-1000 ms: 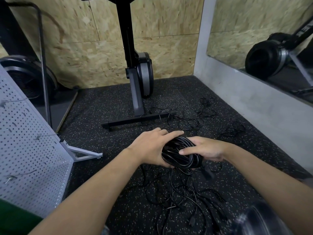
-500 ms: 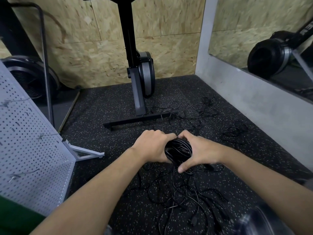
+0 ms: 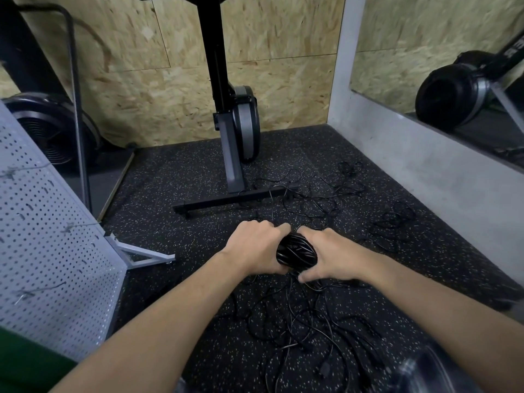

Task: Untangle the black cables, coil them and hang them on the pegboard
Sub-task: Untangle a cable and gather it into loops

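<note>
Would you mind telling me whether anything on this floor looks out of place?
Yes: loose black cables lie tangled across the floor, some crossing the machine's base bar. Only the coil gripped by the left hand and right hand is tidy.

A tight black coil (image 3: 296, 252) is gripped between the left hand (image 3: 255, 248) and the right hand (image 3: 331, 256), glossy loops bunched together. Loose cables (image 3: 306, 330) sprawl tangled on the floor below it, with more strands (image 3: 309, 199) lying farther out. The grey pegboard (image 3: 48, 251) stands tilted at the left, with a few wire hooks on its face.
</note>
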`<state>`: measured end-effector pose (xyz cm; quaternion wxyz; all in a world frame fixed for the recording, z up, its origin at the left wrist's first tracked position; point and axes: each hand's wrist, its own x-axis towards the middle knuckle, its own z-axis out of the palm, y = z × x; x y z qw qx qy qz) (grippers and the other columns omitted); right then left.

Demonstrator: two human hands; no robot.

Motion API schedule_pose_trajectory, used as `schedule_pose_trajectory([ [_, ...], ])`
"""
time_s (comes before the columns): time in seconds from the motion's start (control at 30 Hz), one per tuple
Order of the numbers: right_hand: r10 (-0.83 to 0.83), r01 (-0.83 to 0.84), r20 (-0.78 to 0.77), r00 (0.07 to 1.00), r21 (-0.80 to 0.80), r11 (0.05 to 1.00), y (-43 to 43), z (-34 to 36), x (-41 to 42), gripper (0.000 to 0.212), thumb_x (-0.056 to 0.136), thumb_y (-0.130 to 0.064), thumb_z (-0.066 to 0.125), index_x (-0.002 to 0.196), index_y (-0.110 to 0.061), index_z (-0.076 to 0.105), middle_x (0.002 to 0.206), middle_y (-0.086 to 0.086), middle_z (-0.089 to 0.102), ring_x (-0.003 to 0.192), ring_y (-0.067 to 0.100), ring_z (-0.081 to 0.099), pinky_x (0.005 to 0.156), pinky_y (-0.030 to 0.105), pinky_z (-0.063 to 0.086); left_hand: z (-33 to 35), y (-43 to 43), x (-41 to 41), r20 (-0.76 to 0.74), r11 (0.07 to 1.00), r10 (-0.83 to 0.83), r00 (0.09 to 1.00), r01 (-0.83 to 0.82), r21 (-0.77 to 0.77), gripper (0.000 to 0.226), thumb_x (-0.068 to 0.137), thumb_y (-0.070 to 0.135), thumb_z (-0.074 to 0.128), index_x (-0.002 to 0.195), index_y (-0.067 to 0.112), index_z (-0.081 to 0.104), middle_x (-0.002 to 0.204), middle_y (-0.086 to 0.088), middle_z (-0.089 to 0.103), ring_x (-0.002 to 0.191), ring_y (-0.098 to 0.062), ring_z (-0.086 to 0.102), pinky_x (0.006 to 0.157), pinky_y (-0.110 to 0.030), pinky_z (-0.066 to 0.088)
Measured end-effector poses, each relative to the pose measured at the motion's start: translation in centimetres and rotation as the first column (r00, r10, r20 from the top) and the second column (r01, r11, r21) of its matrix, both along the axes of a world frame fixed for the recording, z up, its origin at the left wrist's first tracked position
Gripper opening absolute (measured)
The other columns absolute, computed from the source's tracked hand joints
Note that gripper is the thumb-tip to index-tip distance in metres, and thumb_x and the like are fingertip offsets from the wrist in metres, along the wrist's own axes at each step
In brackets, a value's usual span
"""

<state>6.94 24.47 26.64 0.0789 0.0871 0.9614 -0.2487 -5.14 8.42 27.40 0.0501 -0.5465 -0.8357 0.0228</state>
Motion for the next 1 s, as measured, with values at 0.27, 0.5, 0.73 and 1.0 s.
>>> schedule_pose_trajectory([
  [0.27, -0.055, 0.06, -0.052, 0.997, 0.09, 0.994, 0.1, -0.5, -0.4, 0.051, 0.068, -0.021, 0.088, 0.104, -0.021, 0.053, 0.09, -0.003, 0.064, 0.075, 0.015, 0.066, 0.065, 0.037, 0.06, -0.3, 0.4, -0.1, -0.002, 0.998, -0.011, 1.0, 0.012, 0.064, 0.061, 0.076, 0.068, 0.068, 0.12, 0.029, 0.053, 0.098, 0.003, 0.068, 0.088, -0.026, 0.069, 0.069, -0.035, 0.05],
  [0.5, -0.076, 0.082, -0.058, 0.995, 0.12, 0.989, 2.0, -0.2, 0.4, 0.047, 0.07, -0.026, 0.087, 0.106, -0.02, 0.058, 0.087, -0.004, 0.068, 0.074, 0.013, 0.067, 0.065, 0.038, 0.059, 1.8, -1.9, -2.7, 0.528, 0.956, -0.118, 0.841, -0.046, 0.288, 0.046, 0.089, 0.049, 0.077, 0.13, 0.033, 0.068, 0.118, 0.016, 0.07, 0.095, 0.015, 0.059, 0.084, -0.011, 0.047],
  [0.73, 0.107, -0.109, -0.094, 0.99, -0.012, 0.994, 0.5, 1.2, 1.0, 0.039, 0.072, -0.012, 0.082, 0.095, -0.025, 0.053, 0.08, -0.006, 0.066, 0.067, 0.008, 0.062, 0.058, 0.028, 0.049, 1.8, -2.4, -4.2, 0.6, 0.803, -0.166, 0.782, -0.246, 0.543, 0.008, 0.09, 0.027, 0.08, 0.097, 0.025, 0.084, 0.092, 0.016, 0.078, 0.092, 0.001, 0.071, 0.086, -0.018, 0.053],
  [1.0, -0.184, 0.064, -0.363, 0.913, -0.318, 0.946, 0.2, 3.3, 1.3, 0.05, 0.077, -0.021, 0.088, 0.111, -0.029, 0.052, 0.093, -0.007, 0.071, 0.079, 0.004, 0.069, 0.068, 0.027, 0.057, -3.2, -2.8, -5.0, 0.875, 0.907, -0.059, 0.48, -0.34, 0.248, 0.021, 0.105, 0.019, 0.059, 0.097, 0.018, 0.079, 0.094, -0.007, 0.079, 0.086, -0.029, 0.069, 0.088, -0.044, 0.056],
])
